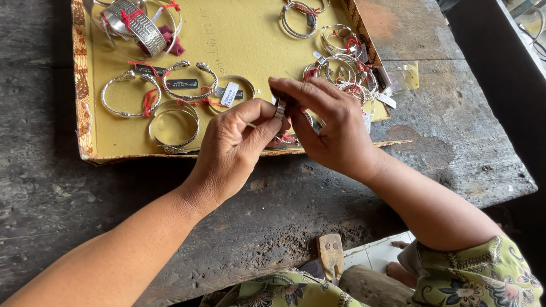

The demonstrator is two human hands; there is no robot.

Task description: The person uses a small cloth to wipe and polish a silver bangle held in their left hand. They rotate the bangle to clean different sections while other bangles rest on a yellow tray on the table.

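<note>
My left hand and my right hand meet over the near edge of a yellow-lined tray. Both pinch one silver bangle, a ribbed band held on edge between thumbs and fingertips. A bit of red thread hangs below it. Most of the bangle is hidden behind my fingers.
Several silver bracelets lie on the tray: a twisted cuff, a plain bangle, a wide ribbed cuff, and a pile with red threads and tags. The tray rests on a worn wooden bench. A small wooden peg juts from its front edge.
</note>
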